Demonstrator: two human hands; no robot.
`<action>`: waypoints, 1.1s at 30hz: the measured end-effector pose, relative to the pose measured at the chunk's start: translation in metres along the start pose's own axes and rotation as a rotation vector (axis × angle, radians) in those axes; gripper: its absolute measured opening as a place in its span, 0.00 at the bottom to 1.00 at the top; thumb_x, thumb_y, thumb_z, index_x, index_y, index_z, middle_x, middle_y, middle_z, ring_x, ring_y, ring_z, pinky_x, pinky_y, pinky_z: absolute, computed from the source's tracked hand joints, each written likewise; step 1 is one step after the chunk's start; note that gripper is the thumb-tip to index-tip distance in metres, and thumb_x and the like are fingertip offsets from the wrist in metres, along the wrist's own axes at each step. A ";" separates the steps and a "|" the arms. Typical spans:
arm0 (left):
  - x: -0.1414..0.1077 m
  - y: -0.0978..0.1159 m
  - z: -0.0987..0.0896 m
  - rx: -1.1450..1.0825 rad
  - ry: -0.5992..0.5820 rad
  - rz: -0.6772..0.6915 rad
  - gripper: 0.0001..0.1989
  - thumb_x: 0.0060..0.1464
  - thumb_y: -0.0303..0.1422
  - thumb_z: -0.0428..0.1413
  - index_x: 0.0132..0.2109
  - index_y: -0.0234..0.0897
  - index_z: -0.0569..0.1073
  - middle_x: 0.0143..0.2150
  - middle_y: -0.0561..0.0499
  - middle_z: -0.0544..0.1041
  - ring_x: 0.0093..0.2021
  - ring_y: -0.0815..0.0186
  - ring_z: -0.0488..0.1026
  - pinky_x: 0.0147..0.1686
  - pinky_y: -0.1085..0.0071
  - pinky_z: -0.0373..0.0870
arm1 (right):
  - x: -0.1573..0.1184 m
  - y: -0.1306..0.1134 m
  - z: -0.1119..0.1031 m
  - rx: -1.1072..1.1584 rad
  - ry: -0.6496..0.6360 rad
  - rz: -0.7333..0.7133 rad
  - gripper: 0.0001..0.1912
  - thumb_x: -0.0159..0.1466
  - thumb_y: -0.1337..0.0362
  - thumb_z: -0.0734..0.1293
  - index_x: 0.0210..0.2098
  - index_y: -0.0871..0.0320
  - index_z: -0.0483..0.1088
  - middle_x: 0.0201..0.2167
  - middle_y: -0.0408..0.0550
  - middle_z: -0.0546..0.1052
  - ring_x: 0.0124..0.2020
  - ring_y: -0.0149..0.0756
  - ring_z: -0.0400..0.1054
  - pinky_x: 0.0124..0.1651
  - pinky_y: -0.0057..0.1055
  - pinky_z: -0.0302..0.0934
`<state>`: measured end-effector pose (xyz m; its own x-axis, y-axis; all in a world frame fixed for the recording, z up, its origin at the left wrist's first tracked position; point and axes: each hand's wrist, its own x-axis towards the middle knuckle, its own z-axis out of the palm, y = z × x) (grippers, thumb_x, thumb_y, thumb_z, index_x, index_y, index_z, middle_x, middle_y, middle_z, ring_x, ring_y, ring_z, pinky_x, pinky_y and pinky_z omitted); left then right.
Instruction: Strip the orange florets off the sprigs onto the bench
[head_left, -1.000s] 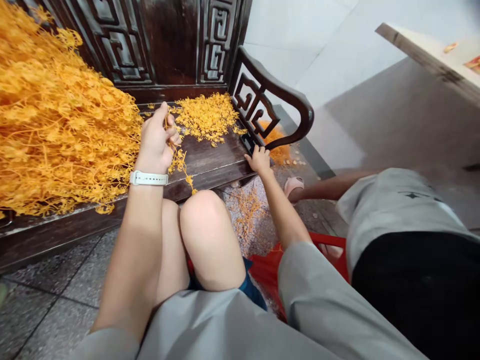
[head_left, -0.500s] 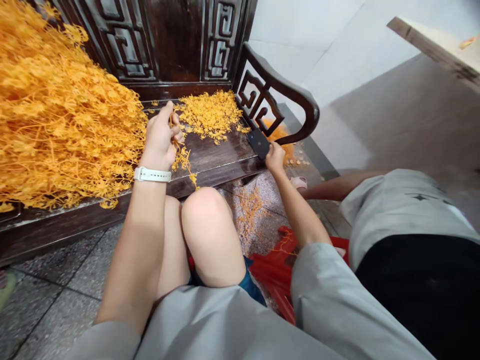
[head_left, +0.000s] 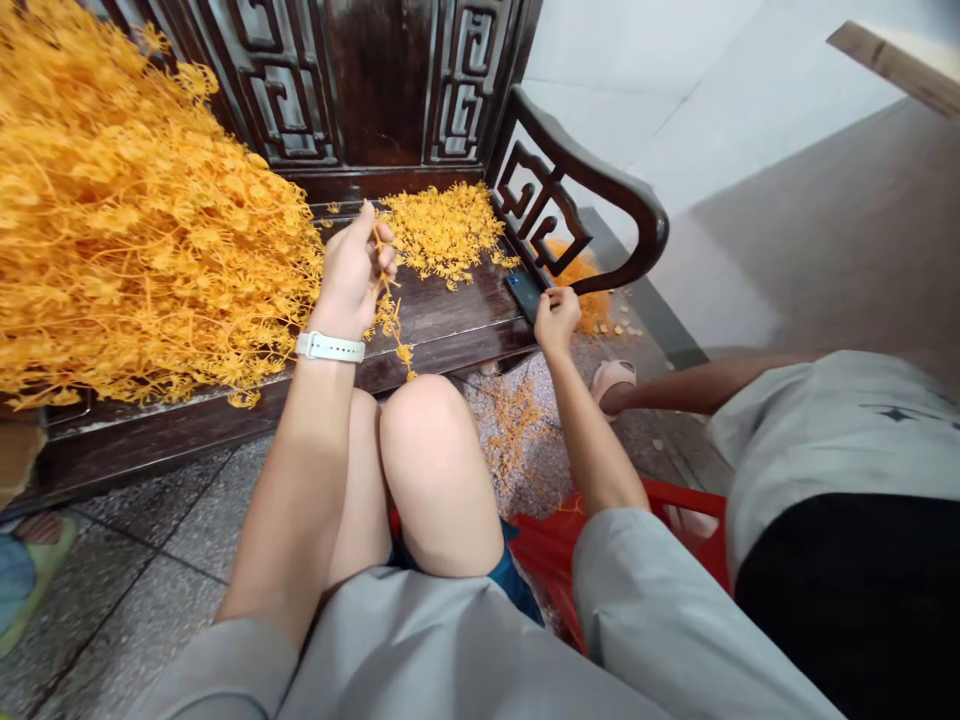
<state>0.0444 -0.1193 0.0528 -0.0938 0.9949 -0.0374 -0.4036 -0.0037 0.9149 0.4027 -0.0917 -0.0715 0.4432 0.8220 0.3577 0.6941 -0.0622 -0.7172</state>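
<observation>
My left hand [head_left: 356, 270], with a pale watch band [head_left: 330, 347] on the wrist, is closed around an orange plastic flower sprig [head_left: 390, 318] whose stems hang below the fingers. It is above the seat of a dark wooden bench [head_left: 450, 325], between a tall heap of orange sprigs [head_left: 172, 250] and a smaller pile of loose orange blossoms [head_left: 442, 228]. My right hand [head_left: 557, 318] is closed in a pinch at the bench's right end. Beside its fingertips lies a dark phone [head_left: 523, 294]; whether they touch it, or hold something small, I cannot tell.
A curved armrest [head_left: 592, 170] bounds the bench on the right. Orange bits [head_left: 514, 430] are scattered on the floor near a red plastic stool [head_left: 544, 550]. Another person's leg [head_left: 675, 382] is close on my right. At the far left a slippered foot [head_left: 45, 540] shows.
The view has shifted, so the bench sits further right in it. My right fingers have shifted at the phone, which now shows its bluish back more clearly. My left hand still holds the sprig.
</observation>
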 end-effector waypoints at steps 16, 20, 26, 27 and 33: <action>0.009 -0.002 -0.014 0.026 -0.141 0.278 0.28 0.68 0.64 0.54 0.54 0.46 0.79 0.64 0.43 0.81 0.70 0.54 0.75 0.64 0.61 0.78 | -0.073 -0.236 0.077 0.728 -0.477 -0.313 0.18 0.70 0.45 0.74 0.40 0.52 0.71 0.37 0.45 0.76 0.42 0.37 0.73 0.47 0.35 0.74; 0.017 -0.008 -0.024 0.119 -0.029 0.341 0.23 0.65 0.59 0.62 0.55 0.49 0.79 0.61 0.44 0.82 0.65 0.55 0.79 0.60 0.62 0.79 | -0.054 -0.246 0.077 0.861 -0.496 -0.226 0.20 0.68 0.44 0.76 0.41 0.53 0.72 0.35 0.43 0.75 0.38 0.33 0.74 0.41 0.30 0.72; 0.016 -0.013 -0.023 0.318 -0.117 0.349 0.15 0.58 0.45 0.72 0.36 0.39 0.80 0.37 0.48 0.82 0.43 0.64 0.81 0.44 0.71 0.78 | -0.034 -0.249 0.058 0.948 -0.564 -0.233 0.25 0.65 0.40 0.77 0.44 0.54 0.76 0.35 0.42 0.78 0.39 0.31 0.76 0.42 0.30 0.75; 0.013 -0.011 -0.022 0.330 -0.123 0.335 0.15 0.58 0.42 0.73 0.33 0.39 0.79 0.34 0.50 0.81 0.39 0.65 0.79 0.41 0.72 0.77 | -0.034 -0.247 0.056 0.949 -0.558 -0.222 0.25 0.64 0.39 0.76 0.44 0.53 0.76 0.36 0.42 0.78 0.39 0.31 0.76 0.42 0.30 0.75; 0.001 0.003 -0.013 0.279 -0.017 0.287 0.16 0.63 0.39 0.70 0.32 0.42 0.73 0.29 0.54 0.76 0.28 0.70 0.72 0.31 0.76 0.72 | -0.049 -0.228 0.059 0.853 -0.536 -0.149 0.30 0.68 0.31 0.68 0.41 0.52 0.73 0.36 0.43 0.76 0.38 0.32 0.73 0.39 0.29 0.72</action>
<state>0.0315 -0.1197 0.0505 -0.1511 0.9590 0.2399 -0.0998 -0.2562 0.9615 0.1889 -0.0845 0.0396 -0.0722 0.9469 0.3133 -0.0071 0.3137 -0.9495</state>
